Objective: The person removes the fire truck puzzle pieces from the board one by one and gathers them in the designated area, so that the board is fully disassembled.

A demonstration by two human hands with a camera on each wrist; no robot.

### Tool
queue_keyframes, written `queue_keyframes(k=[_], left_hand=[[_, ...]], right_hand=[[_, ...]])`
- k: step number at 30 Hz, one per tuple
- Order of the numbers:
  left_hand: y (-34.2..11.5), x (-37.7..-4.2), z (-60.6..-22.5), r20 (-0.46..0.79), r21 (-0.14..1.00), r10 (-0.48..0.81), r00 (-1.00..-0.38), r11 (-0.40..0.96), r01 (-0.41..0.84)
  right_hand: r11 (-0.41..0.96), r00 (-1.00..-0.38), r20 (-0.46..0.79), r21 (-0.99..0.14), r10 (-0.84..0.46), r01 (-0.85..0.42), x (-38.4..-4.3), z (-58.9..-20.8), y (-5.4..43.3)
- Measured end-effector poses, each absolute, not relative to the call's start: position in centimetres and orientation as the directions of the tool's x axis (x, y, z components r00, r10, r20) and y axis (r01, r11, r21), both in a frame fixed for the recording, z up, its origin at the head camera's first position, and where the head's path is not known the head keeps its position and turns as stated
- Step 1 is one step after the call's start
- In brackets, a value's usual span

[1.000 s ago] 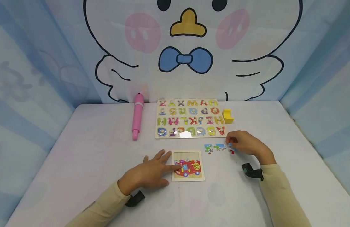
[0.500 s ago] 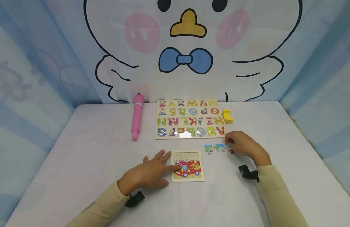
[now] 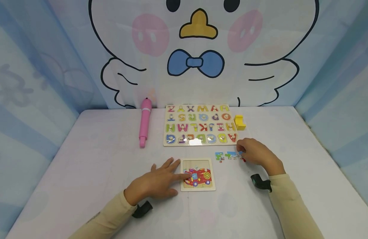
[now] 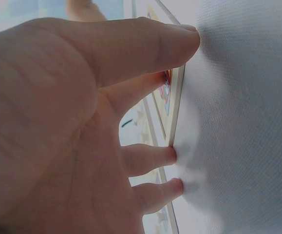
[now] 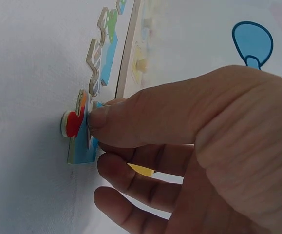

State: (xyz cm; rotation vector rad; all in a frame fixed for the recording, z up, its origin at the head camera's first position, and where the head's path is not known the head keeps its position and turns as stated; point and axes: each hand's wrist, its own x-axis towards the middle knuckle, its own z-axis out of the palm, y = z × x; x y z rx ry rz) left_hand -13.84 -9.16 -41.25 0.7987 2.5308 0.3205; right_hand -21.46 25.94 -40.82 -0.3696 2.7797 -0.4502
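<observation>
A small wooden jigsaw tray [image 3: 199, 189] shows a partly assembled red vehicle picture. My left hand [image 3: 154, 183] lies spread at its left side, the index fingertip resting on the picture. In the left wrist view, two other fingertips [image 4: 172, 187] touch the tabletop near the tray. Right of the tray, two loose jigsaw pieces, one with green on it [image 3: 219, 157] and another with blue sky [image 3: 231, 154], lie in a row. At the row's right end my right hand [image 3: 258, 154] pinches a blue and red jigsaw piece [image 5: 84, 150] between thumb and finger, low at the table; the fingers partly cover it.
Behind the tray lies a wooden alphabet board [image 3: 199, 146] with knobbed letters. A yellow block [image 3: 239, 122] stands at its right edge, and a pink pen-shaped stick [image 3: 144, 122] lies to its left. A printed cloth backdrop [image 3: 196, 89] rises behind the white table [image 3: 112, 139].
My right hand has shifted slightly left and down, bringing its jigsaw piece closer to the neighbouring one. The left hand stays in place on the tray.
</observation>
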Motion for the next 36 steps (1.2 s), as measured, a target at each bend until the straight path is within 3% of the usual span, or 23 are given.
queue_keyframes(k=[19, 24, 29, 36], left_hand=[[-9.1, -13.9, -41.1, -0.356, 0.341, 0.594, -0.721, 0.801, 0.492], [-9.1, -13.8, -41.1, -0.359, 0.334, 0.592, -0.721, 0.803, 0.494], [-9.1, -13.9, -41.0, -0.370, 0.331, 0.584, -0.723, 0.810, 0.485], [-9.1, -14.0, -41.0, -0.385, 0.324, 0.582, -0.716, 0.812, 0.486]], right_hand=[[0.922, -0.928, -0.246, -0.338, -0.281, -0.190, -21.4, -40.7, 25.5], [0.898, -0.945, -0.081, -0.346, -0.317, -0.272, -20.6, -39.8, 24.2], [0.857, -0.920, 0.054, -0.346, -0.389, -0.383, -19.5, -39.7, 21.5], [0.793, -0.847, 0.069, -0.319, -0.527, -0.519, -17.5, -40.9, 17.2]])
